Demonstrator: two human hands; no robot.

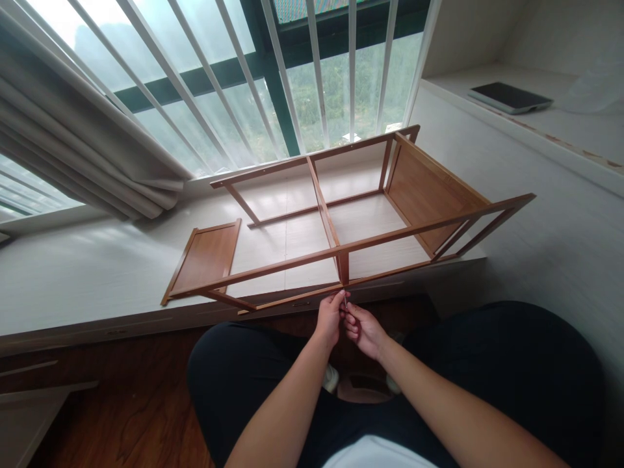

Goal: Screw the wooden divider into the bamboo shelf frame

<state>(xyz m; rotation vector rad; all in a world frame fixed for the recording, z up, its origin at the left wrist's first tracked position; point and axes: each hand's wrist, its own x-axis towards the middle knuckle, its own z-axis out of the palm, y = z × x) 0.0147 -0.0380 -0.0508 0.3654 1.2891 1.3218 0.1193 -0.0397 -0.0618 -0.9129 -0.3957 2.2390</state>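
A wooden rack frame (385, 239) lies on its side along the white window ledge, with one slatless panel (429, 192) fitted at its right end. Both hands meet just below the near lower rail, by the middle crosspiece (344, 266). My left hand (329, 320) is closed, its fingertips close to the rail. Beside it, my right hand (364, 331) is pinched, fingers curled. A thin, light, pin-like piece (346, 299) shows between the fingertips; it is too small to name, and which hand grips it is unclear. A loose wooden panel (207, 257) lies under the frame's left end.
White bars (351, 71) stand before the window behind the ledge (88, 266). A grey curtain (82, 123) hangs at the left. On the shelf (595, 136) at the right lies a dark-screened tablet-like device (509, 97). My knees flank the hands, close to the ledge's front.
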